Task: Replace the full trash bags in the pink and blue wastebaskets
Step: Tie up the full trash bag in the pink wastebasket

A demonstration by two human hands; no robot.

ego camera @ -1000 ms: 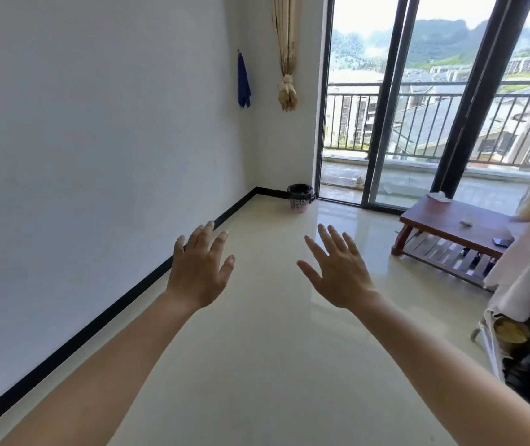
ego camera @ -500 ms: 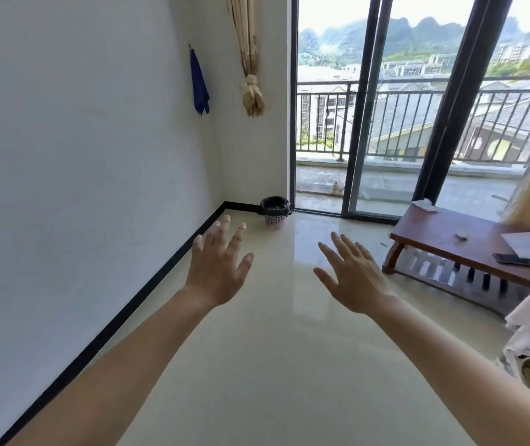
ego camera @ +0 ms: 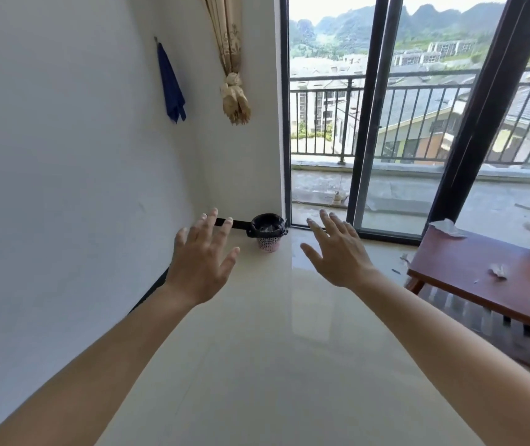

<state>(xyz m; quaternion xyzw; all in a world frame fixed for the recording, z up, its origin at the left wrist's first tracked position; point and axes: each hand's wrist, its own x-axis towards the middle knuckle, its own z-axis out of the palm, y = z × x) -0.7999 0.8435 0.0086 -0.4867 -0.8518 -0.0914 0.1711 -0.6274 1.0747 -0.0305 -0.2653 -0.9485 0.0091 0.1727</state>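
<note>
Head view: one pink wastebasket (ego camera: 269, 243), lined with one black trash bag (ego camera: 267, 223), on floor in far corner, just beside sliding glass door (ego camera: 321, 123). One low wooden table (ego camera: 469, 268) at right. One blue cloth (ego camera: 170, 88) on wall. Two hands raised forward, backs up: left hand (ego camera: 200, 268), right hand (ego camera: 340, 255). Fingers spread and straight, holding nothing, not touching wastebasket.
</note>
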